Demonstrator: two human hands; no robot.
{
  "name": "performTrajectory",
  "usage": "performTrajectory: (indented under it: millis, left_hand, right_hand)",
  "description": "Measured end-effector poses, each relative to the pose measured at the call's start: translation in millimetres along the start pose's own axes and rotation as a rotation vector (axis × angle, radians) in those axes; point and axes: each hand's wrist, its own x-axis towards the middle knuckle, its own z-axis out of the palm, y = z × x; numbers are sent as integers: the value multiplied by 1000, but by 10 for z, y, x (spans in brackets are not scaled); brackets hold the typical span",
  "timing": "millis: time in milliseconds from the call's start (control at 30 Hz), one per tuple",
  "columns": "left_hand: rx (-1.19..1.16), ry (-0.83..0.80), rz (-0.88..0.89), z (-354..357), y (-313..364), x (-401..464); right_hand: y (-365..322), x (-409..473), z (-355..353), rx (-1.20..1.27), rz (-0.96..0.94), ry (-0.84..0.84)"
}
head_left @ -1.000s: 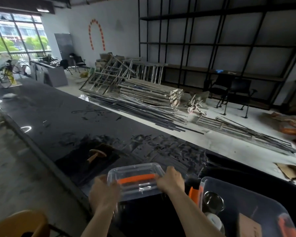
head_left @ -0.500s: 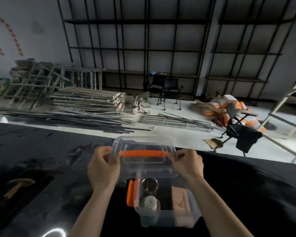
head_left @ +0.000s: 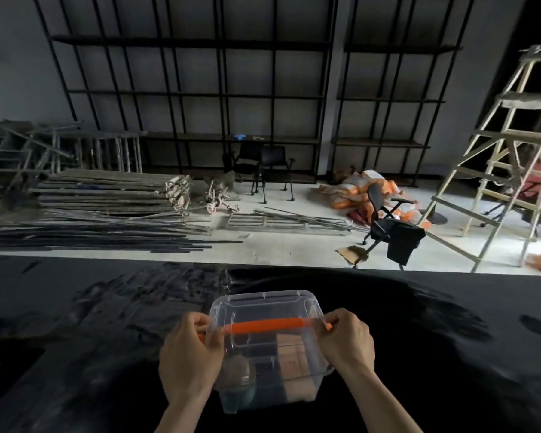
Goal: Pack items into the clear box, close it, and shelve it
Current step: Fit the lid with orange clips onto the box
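Note:
A clear plastic box [head_left: 267, 390] stands on the black table [head_left: 434, 339] right in front of me. Its clear lid [head_left: 263, 307], with an orange handle [head_left: 264, 325] across it, lies on top of the box. My left hand [head_left: 189, 357] grips the lid's left edge and my right hand [head_left: 347, 342] grips its right edge, next to the orange side latches. Through the walls I see a brown cardboard packet [head_left: 294, 357] on the right and a round pale item [head_left: 238, 370] on the left inside the box.
Beyond the table's far edge is a light floor with stacked metal poles [head_left: 100, 214], black chairs [head_left: 388, 226], orange bags [head_left: 363, 192] and a wooden ladder [head_left: 506, 157] at the right. Tall black shelving [head_left: 225, 98] lines the back wall.
Both hands carried the lid from the left over to the box and lowered it onto the box's top. My view swung right and tipped down with it.

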Motion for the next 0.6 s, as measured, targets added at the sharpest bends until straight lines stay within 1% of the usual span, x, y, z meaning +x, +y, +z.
performTrajectory:
  millis: [200, 333, 400, 500, 567, 600]
  left_hand:
    - [-6, -19, 43, 13, -43, -32]
    - [-11, 1, 83, 29, -122, -98]
    - [-12, -14, 77, 57, -161, -125]
    - [4, -36, 14, 127, -199, -99]
    - [24, -83, -99, 185, -238, -48]
    - [-9, -136, -177, 207, -256, -18]
  right_hand:
    - [39, 35, 25, 14, 5, -27]
    - [62, 67, 30, 50, 46, -105]
    - [81, 82, 38, 71, 79, -139]
    - [108, 134, 61, 54, 111, -194]
    - [122, 168, 70, 113, 165, -240]
    - [132, 183, 67, 159, 198, -262]
